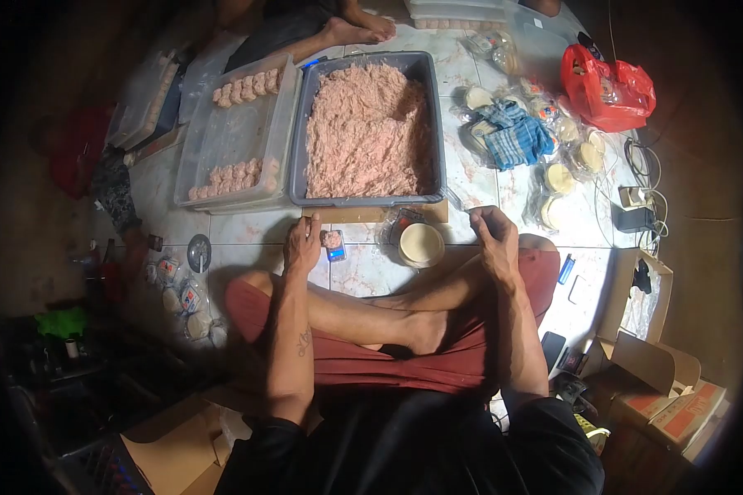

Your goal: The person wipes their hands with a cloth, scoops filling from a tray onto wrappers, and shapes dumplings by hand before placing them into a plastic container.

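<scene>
My left hand point(303, 243) is beside a small pocket scale point(336, 254), its fingers up and slightly apart with nothing visible in them. A lump of pink minced filling point(332, 239) sits on the scale. My right hand point(497, 241) is raised above my knee, thumb and fingers pinched together; whatever is between them is too small to make out. Near those fingertips lies a thin, pale, blade-like tool point(456, 200). Between my hands stands a stack of round pale wrappers point(422, 245). Ahead, a grey tub point(369, 200) holds a large mass of pink minced filling point(363, 132).
Left of the tub, a clear plastic tray point(235, 136) holds rows of shaped pieces. Wrapper packs point(559, 179), a blue checked cloth point(516, 136) and a red bag point(607, 91) lie right. Cables point(648, 177) and cardboard boxes point(677, 404) line the right side. Other people sit nearby.
</scene>
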A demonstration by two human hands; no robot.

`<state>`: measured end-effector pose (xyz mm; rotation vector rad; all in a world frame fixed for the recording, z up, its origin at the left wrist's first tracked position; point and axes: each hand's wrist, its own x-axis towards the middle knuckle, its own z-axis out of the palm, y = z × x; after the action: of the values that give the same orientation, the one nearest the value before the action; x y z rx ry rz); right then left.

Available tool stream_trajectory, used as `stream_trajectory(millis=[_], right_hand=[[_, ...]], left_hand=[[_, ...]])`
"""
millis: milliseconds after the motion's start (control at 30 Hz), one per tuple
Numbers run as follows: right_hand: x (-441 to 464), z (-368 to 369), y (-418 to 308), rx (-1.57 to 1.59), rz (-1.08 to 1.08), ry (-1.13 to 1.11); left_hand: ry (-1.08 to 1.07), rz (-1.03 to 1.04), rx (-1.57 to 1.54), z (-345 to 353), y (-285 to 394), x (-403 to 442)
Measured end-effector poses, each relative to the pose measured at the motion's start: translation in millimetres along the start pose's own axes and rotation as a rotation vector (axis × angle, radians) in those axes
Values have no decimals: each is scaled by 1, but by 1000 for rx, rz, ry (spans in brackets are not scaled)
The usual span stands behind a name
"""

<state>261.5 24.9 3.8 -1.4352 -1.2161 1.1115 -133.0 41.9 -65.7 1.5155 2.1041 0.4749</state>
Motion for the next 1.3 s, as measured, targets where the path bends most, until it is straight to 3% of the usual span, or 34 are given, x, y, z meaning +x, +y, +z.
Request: stream_trajectory(millis=[100, 267, 400, 467, 500, 567, 633, 767, 867, 933, 1067, 1133, 1300], right_hand=[[0, 0, 1, 12, 20, -3], [0, 0, 2, -20, 4, 5], [0, 2, 1, 35, 18, 2], [-3, -1, -2, 42, -9, 14], [-4, -1, -2, 47, -19, 25], [-4, -3, -2, 49, -20, 40], [0, -1, 1, 46, -12, 53], [10, 2, 6, 73, -48, 87], [12, 1, 9, 144, 20, 98], [12, 2, 9, 111, 22, 106], [16, 3, 10, 31, 33, 132], [16, 4, 8, 12, 58, 151], [17, 6, 9, 10, 57, 139]], left_hand=[[44, -3, -40, -3, 6, -3], [-110, 341, 205, -12, 50, -38], [-111, 338, 357, -5, 22, -15], [-252, 271, -142, -37, 28, -16], [-234, 273, -134, -58, 36, -18], [-343, 83, -820, -107, 48, -29], [-209, 204, -958, -150, 42, -22], [111, 215, -504, -238, 40, 32], [111, 170, -370, -269, -4, 107], [135, 233, -27, -275, -28, 145], [58, 294, 63, -267, -62, 192], [-73, 164, 290, -258, -73, 208], [-117, -53, 269, -255, -55, 192]])
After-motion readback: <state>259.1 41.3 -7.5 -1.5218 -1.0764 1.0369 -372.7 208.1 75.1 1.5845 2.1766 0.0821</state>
